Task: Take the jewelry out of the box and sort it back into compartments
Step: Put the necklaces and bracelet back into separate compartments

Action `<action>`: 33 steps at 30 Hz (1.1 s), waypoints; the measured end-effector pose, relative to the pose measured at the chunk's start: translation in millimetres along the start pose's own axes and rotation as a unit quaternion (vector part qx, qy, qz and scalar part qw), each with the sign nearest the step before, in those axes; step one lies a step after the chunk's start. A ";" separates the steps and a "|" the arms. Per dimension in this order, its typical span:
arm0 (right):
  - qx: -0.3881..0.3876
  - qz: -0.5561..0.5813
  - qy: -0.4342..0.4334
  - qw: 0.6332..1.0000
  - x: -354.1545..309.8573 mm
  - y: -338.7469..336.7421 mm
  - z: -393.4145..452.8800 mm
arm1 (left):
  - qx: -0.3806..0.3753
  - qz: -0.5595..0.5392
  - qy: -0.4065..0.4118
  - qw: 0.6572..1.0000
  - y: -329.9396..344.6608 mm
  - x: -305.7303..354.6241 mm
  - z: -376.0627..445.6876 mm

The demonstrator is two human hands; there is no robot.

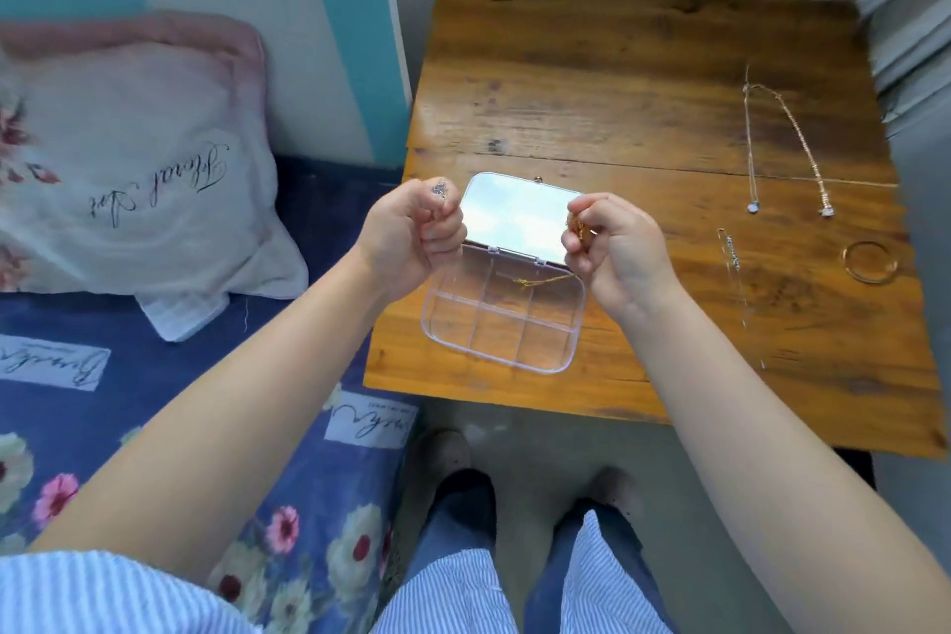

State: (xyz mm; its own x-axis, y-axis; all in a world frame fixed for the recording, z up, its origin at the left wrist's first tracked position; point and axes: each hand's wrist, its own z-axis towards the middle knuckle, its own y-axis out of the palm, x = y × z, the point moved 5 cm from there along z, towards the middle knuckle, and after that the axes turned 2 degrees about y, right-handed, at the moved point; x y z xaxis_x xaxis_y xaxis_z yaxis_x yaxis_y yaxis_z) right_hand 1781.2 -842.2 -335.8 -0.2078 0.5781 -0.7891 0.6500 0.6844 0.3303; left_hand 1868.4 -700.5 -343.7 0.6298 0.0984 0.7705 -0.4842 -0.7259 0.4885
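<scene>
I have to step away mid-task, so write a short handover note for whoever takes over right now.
Left hand: closed on a small silver piece, above the box's left edge.
Right hand: pinching a gold chain whose tail trails into the clear box.
Box open on the wooden table, lid back; compartments otherwise look empty.
Out already, on the table's right side: two pendant necklaces, a thin chain, a bangle.
Left: finish emptying, then sort everything back into compartments.
</scene>
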 end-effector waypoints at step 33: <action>0.007 0.038 -0.049 0.998 16.7 51.4 40.3 | -0.094 0.103 -0.029 0.990 -33.1 -10.6 46.9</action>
State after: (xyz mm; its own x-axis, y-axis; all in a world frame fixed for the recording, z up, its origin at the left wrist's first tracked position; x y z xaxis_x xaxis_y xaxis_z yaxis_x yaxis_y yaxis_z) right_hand 1840.6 -815.2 -352.8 -0.0864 0.5813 -0.8091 0.6719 0.6336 0.3835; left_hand 1906.2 -709.5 -387.3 0.5369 -0.0825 0.8396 -0.7070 -0.5870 0.3944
